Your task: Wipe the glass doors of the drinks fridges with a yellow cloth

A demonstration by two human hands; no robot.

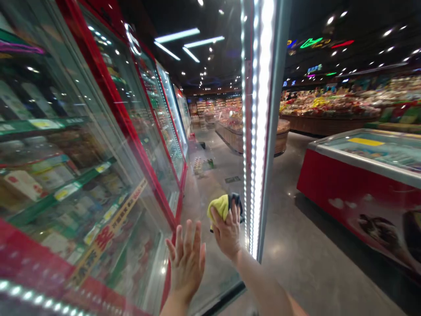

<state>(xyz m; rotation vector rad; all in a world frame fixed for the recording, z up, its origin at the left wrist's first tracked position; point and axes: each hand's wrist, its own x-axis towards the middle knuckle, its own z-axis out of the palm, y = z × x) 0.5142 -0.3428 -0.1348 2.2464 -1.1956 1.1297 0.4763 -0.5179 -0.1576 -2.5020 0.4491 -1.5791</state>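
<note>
My right hand (227, 229) presses a yellow and dark cloth (219, 208) against the inner pane of the glass door (210, 274), close to its lit edge. The fingers lie over the cloth, with part of its dark side showing beyond them. Lower and to the left, my left hand (187, 259) is raised with its fingers spread and nothing in it. Its palm faces the glass; whether it touches the pane, I cannot tell.
A bright LED strip (265, 87) runs along the door frame. To the left stand red-framed display fridges (123, 118) with stocked shelves. A red chest freezer (342, 193) is at the right, and wood-sided produce stands (329, 125) lie behind it.
</note>
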